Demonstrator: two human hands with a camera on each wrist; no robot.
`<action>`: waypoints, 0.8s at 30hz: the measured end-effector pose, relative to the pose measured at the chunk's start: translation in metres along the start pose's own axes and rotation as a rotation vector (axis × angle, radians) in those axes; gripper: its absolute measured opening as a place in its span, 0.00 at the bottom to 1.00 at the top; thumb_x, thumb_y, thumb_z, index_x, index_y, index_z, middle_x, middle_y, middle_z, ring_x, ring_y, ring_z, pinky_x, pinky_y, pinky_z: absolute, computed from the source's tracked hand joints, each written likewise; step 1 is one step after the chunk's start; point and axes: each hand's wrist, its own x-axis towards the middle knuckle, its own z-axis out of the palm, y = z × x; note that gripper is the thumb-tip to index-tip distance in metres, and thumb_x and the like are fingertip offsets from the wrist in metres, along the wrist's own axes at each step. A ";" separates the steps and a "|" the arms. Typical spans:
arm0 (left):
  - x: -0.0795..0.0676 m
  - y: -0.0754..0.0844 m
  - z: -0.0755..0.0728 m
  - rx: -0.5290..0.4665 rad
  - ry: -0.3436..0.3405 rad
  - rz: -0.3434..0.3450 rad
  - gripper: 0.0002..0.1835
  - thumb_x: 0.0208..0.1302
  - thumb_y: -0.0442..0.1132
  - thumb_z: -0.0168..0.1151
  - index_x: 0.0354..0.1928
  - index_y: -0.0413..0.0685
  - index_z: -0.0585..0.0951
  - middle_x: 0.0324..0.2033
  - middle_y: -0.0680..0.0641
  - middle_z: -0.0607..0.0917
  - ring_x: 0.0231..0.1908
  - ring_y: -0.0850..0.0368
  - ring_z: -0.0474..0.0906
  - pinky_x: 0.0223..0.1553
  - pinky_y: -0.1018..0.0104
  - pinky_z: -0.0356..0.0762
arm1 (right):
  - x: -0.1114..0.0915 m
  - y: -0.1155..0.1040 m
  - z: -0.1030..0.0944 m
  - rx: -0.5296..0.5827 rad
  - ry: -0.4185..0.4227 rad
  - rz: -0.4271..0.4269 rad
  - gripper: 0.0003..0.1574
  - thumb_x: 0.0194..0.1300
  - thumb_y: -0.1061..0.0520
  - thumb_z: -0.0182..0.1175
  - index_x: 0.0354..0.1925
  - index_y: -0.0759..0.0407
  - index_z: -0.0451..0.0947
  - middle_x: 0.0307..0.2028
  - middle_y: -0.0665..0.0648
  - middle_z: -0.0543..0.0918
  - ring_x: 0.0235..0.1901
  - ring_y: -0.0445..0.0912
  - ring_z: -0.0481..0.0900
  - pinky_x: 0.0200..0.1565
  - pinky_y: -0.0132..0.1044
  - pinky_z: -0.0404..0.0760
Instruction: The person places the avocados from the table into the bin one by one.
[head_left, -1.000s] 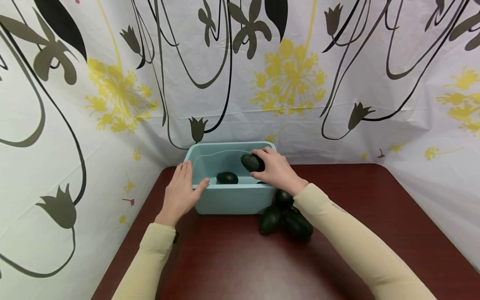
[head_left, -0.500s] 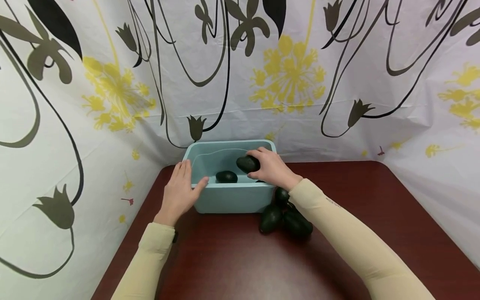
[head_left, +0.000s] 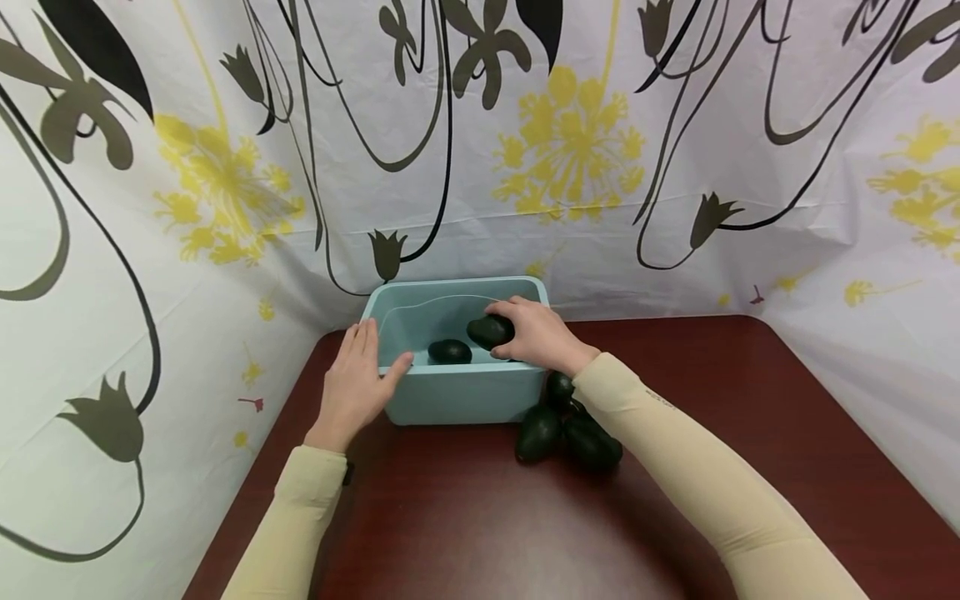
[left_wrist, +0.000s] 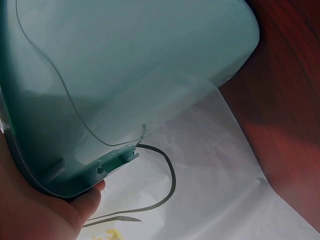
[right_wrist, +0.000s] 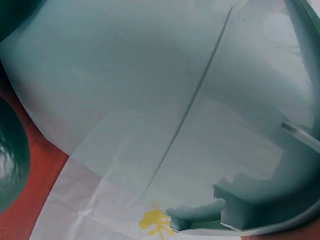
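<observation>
My right hand [head_left: 536,335] grips a dark green avocado [head_left: 490,332] between thumb and fingers, inside the right half of a light blue plastic bin [head_left: 465,396]. A second avocado [head_left: 450,352] lies on the bin's floor, to the left of the held one. The dark edge of another shows just behind the front rim, mostly hidden. At the bin's left end, my left hand [head_left: 354,385] rests on the rim with fairly straight fingers and the thumb over the front corner. In the left wrist view, part of that hand [left_wrist: 82,205] touches the outside of the bin wall [left_wrist: 125,50].
Several avocados [head_left: 538,433] lie in a cluster on the dark red-brown table [head_left: 450,517], by the bin's front right corner and under the right forearm. A white patterned cloth [head_left: 465,200] hangs behind the bin and along both sides.
My right hand has moved a little left and lower into the bin with the avocado. The left hand keeps its place on the rim. The head view has shifted slightly.
</observation>
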 end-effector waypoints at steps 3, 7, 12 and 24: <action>0.000 0.000 0.000 -0.002 0.000 -0.002 0.53 0.70 0.73 0.43 0.77 0.33 0.53 0.75 0.35 0.58 0.75 0.41 0.50 0.67 0.40 0.62 | 0.001 -0.001 0.001 -0.012 -0.006 0.013 0.42 0.59 0.45 0.73 0.69 0.45 0.72 0.56 0.54 0.77 0.47 0.48 0.77 0.45 0.45 0.78; 0.000 0.000 0.000 -0.005 -0.003 -0.004 0.53 0.70 0.73 0.43 0.77 0.34 0.53 0.75 0.35 0.58 0.75 0.42 0.50 0.67 0.41 0.62 | 0.001 -0.001 0.001 -0.017 -0.017 0.023 0.42 0.59 0.45 0.73 0.69 0.46 0.73 0.58 0.54 0.77 0.49 0.48 0.77 0.46 0.47 0.78; -0.001 0.000 0.001 -0.006 -0.004 -0.002 0.52 0.70 0.72 0.44 0.77 0.33 0.53 0.75 0.35 0.58 0.75 0.41 0.49 0.67 0.40 0.61 | 0.001 0.000 0.001 -0.014 -0.025 0.016 0.42 0.59 0.45 0.73 0.69 0.45 0.72 0.60 0.54 0.76 0.51 0.50 0.77 0.46 0.48 0.78; -0.001 0.002 0.001 -0.007 0.012 -0.003 0.52 0.70 0.72 0.44 0.77 0.34 0.53 0.75 0.34 0.58 0.75 0.41 0.50 0.67 0.40 0.62 | 0.002 0.002 0.001 0.022 -0.046 0.011 0.41 0.59 0.43 0.74 0.68 0.42 0.73 0.58 0.52 0.77 0.55 0.47 0.76 0.49 0.50 0.79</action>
